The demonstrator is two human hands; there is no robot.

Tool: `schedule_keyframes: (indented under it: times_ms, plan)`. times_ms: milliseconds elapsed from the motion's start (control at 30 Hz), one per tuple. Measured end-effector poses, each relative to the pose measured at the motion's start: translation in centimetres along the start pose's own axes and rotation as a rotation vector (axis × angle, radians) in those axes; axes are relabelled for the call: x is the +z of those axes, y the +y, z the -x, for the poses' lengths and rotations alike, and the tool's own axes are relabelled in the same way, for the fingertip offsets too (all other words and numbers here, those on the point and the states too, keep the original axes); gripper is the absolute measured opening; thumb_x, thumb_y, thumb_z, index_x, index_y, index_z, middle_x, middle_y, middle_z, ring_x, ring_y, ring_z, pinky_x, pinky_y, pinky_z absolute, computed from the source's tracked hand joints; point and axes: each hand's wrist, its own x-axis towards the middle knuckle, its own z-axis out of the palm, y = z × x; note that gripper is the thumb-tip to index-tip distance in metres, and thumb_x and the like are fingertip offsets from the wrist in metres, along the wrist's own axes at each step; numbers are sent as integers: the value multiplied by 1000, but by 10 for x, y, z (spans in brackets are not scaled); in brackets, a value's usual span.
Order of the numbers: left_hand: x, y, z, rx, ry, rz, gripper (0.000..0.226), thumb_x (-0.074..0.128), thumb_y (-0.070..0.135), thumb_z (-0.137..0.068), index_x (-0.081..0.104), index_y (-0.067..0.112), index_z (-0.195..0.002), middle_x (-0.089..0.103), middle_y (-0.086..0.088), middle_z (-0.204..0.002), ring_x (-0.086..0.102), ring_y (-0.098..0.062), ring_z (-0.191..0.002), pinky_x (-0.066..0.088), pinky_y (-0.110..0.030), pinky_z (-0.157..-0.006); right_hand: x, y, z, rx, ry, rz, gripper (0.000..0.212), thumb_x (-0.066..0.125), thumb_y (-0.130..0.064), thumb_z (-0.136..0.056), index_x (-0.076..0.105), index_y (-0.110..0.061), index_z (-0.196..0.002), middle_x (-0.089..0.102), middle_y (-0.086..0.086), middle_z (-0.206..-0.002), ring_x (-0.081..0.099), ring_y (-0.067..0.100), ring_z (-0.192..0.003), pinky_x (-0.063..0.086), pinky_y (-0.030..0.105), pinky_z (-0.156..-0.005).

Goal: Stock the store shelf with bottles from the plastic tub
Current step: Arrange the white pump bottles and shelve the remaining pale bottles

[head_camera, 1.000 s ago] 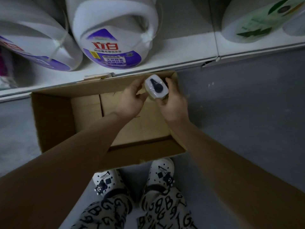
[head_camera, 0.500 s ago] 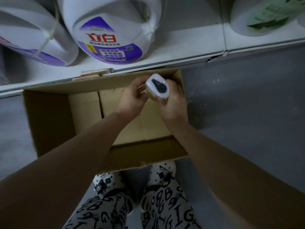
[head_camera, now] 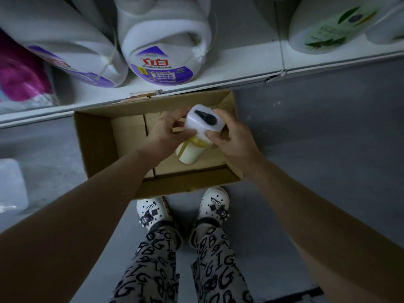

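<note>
A pale yellow pump bottle (head_camera: 189,154) hangs upright above the open cardboard box (head_camera: 96,145) on the floor. Its black pump head sits under a clear plastic wrap (head_camera: 204,120). My left hand (head_camera: 168,132) pinches the wrapped top from the left. On the other side my right hand (head_camera: 231,136) grips that same wrapped top, thumb against its lower edge. The white store shelf (head_camera: 218,71) runs just beyond the box, close to floor level.
Two large white detergent jugs with purple labels (head_camera: 161,51) stand on the shelf, a pink pack (head_camera: 19,73) left of them, and a green-labelled white bottle (head_camera: 332,25) at the right. A pale object (head_camera: 11,186) lies on the floor at left. My feet stand behind the box.
Both hands have lifted the bottle out of the box, so its yellow body now shows below the wrapped top. The camera has pulled back a little.
</note>
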Motion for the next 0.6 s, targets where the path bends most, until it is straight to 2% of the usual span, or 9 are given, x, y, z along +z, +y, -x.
schedule_keyframes:
  times_ms: [100,133,200,300,333,400,467,533,600]
  plan:
    - [-13,20,24,14,-76,89,56,70,22,-86,52,15,-138,59,-6,-132,57,-12,-122,50,-34,-102,-18,-26,14,28,-52,-46,57,67,-19,-95,44,-7,-146,54,-1,-130,48,0,-114,40,2,-88]
    - [-18,29,32,26,-112,91,60,68,26,-84,50,14,-140,60,-6,-132,56,-13,-124,47,-36,-105,-26,-35,18,45,-81,-66,58,67,-19,-95,44,-10,-147,53,-4,-129,49,-2,-114,39,-2,-84]
    - [-30,46,47,17,-174,92,60,66,31,-86,49,17,-141,60,-5,-133,55,-13,-126,44,-38,-108,-41,-54,25,66,-140,-120,57,68,-24,-94,46,-16,-146,56,-7,-131,55,6,-117,44,4,-88]
    - [-44,75,68,-19,-211,98,57,65,39,-89,49,22,-141,62,0,-131,58,-10,-123,44,-41,-109,-59,-86,37,82,-176,-200,56,70,-36,-88,55,-22,-139,66,-5,-127,63,13,-114,53,35,-99]
    - [-48,82,75,-27,-211,92,60,64,45,-86,48,25,-141,64,2,-130,59,-10,-121,45,-42,-108,-64,-97,41,92,-180,-232,55,70,-37,-85,58,-22,-137,68,-4,-124,65,14,-112,53,39,-99]
    - [-58,98,91,-43,-186,77,64,62,52,-84,48,27,-141,65,5,-128,61,-12,-119,47,-44,-106,-71,-119,49,104,-178,-290,49,72,-29,-86,61,-20,-132,71,-3,-119,67,13,-109,54,36,-97]
    - [-66,113,108,-44,-142,113,62,64,49,-87,48,24,-141,65,4,-127,61,-12,-118,46,-42,-107,-75,-140,60,113,-152,-344,39,72,-15,-90,62,-15,-127,71,-3,-113,67,6,-101,54,25,-89]
    - [-74,129,127,-43,-89,176,51,65,36,-93,51,18,-139,66,1,-127,61,-12,-118,46,-38,-107,-79,-162,71,113,-104,-393,32,73,-9,-88,63,-13,-119,72,-4,-102,67,0,-89,51,16,-78]
    - [-79,147,147,-40,-45,236,37,59,18,-97,54,11,-134,68,-1,-121,64,-10,-110,48,-31,-100,-80,-184,84,124,-48,-442,29,75,-11,-87,63,-11,-113,72,-2,-96,67,0,-83,51,15,-73]
